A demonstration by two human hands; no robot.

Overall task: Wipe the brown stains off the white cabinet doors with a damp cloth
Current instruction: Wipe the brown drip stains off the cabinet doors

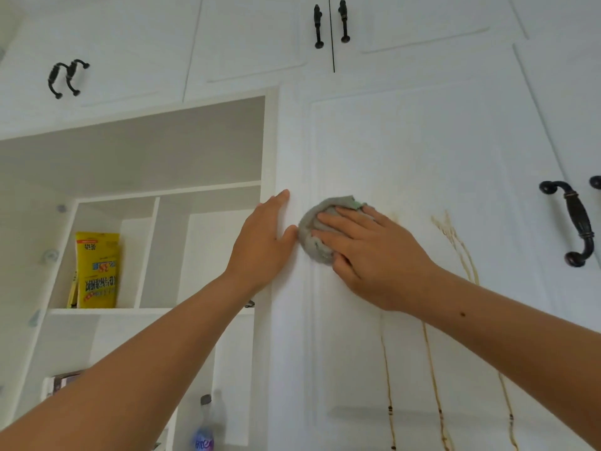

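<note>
Overhead, white cabinet door [406, 151], brown streaks [434, 385]

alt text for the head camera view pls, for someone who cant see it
The right hand presses a bunched grey cloth against a white cabinet door, just left of brown stains that run down the panel. The left hand rests flat on the white surface beside it, next to open shelves holding a yellow packet.

free: door panel [422, 151] upward | blocked: left hand [263, 242] leftward, handle [580, 222] rightward
</note>
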